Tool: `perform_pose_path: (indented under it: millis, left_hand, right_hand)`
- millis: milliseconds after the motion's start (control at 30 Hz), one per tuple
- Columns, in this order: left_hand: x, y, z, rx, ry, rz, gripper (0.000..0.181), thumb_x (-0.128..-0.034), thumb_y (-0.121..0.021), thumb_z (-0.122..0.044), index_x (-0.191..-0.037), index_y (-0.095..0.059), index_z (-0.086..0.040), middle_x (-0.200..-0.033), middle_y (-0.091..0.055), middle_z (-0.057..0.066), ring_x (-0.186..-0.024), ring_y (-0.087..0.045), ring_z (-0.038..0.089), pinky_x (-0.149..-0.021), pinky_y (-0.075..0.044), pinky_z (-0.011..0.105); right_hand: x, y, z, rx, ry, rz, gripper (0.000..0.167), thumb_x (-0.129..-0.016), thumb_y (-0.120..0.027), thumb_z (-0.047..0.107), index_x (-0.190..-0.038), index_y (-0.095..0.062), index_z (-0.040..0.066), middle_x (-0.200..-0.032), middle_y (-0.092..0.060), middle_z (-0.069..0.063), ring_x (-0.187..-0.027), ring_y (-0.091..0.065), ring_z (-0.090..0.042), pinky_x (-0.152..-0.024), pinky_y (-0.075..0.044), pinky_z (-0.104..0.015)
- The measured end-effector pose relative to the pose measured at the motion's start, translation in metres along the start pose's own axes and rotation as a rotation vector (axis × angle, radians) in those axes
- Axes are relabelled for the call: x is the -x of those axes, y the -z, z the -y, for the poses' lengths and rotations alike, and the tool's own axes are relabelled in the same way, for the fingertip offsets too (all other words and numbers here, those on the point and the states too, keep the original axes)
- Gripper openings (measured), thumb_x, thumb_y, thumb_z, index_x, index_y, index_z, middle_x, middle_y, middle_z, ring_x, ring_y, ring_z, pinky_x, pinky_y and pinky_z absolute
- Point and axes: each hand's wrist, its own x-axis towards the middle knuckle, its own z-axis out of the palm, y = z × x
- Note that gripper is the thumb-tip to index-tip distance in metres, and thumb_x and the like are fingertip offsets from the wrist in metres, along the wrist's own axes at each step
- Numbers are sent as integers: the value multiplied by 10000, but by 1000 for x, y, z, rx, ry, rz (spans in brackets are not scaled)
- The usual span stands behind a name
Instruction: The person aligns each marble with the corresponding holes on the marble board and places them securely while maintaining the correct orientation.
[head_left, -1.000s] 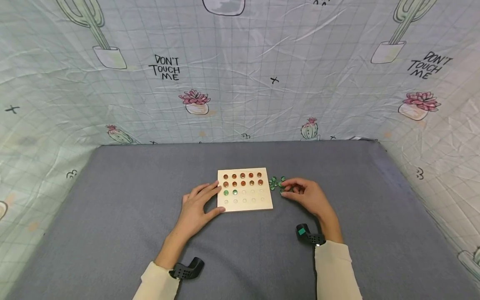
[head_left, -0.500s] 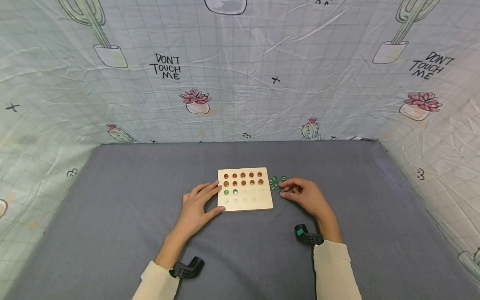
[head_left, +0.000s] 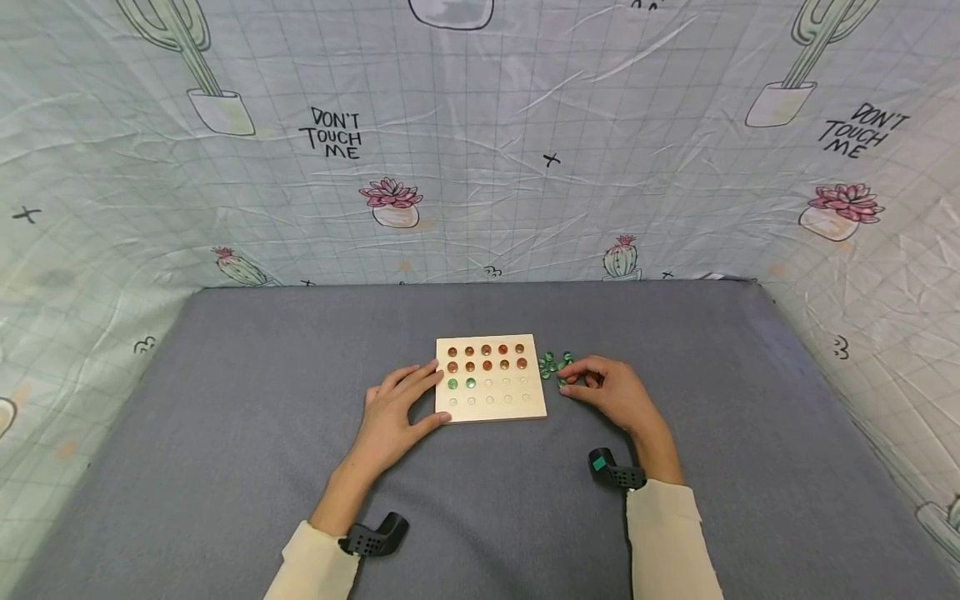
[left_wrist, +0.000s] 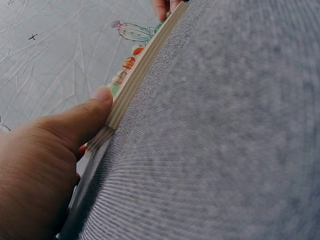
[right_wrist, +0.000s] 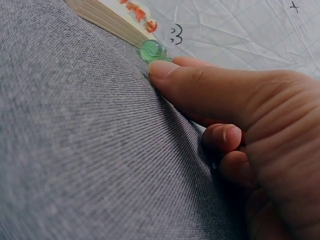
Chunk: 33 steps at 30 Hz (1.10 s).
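A pale wooden board [head_left: 491, 410] with rows of round hollows lies on the grey cloth. Orange-brown marbles [head_left: 486, 350] fill its two far rows, and two green marbles [head_left: 470, 383] sit at the left of the third row. My left hand [head_left: 390, 425] rests at the board's left side, fingers fairly straight on the edge and thumb at the near corner. Just right of the board, my right hand [head_left: 618, 392] pinches a green marble [right_wrist: 152, 50] between thumb and index finger, low at the cloth. Its other fingers are curled.
Several loose green marbles [head_left: 549, 364] lie in a cluster against the board's right edge. Grey cloth [head_left: 480, 508] covers the table. A patterned curtain [head_left: 480, 158] hangs behind and at both sides. Each wrist wears a black camera band [head_left: 617, 471].
My right fingertips have shifted slightly left beside the green marbles. The left hand and the board stay in place, apart from a small shift of the whole view.
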Motion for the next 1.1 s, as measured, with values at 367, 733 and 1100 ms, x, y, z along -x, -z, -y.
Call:
perform_pose_path:
  millis: [367,733,1100]
  left_hand:
    - [-2,0,1,-5,12,11,649,-800,-751,-430,-1359,-569,-156,-1440,-468,-15,-1307,-380,222,-871,-264,481]
    - [-2,1,0,-2,13,9,646,-799,-755,-421,-1359,-569,-158,-1436,-473,-12,-1305,-382,223,-867,-264,478]
    - [-2,3,0,0,11,16,646,-803,-752,-415,-1362,-565,-150,-1441,-468,-7,-1306,-381,232,-874,-262,481]
  right_hand:
    - [0,1,2,-8,-7,0,177,-812,-784,216,-984,-744,203,-822,-644,22,-572,-435,-178,-546,-353,-291]
    - [0,1,3,23,14,-8,149,-822,-773,229,-969,-752,219,-723,-577,0,-565,-422,-174,-541,-345,-292]
    - [-1,-1,3,46,17,-11,156,-817,-777,227,-971,-753,222,-771,-608,28,-575,-433,-175,-545,-347,-292]
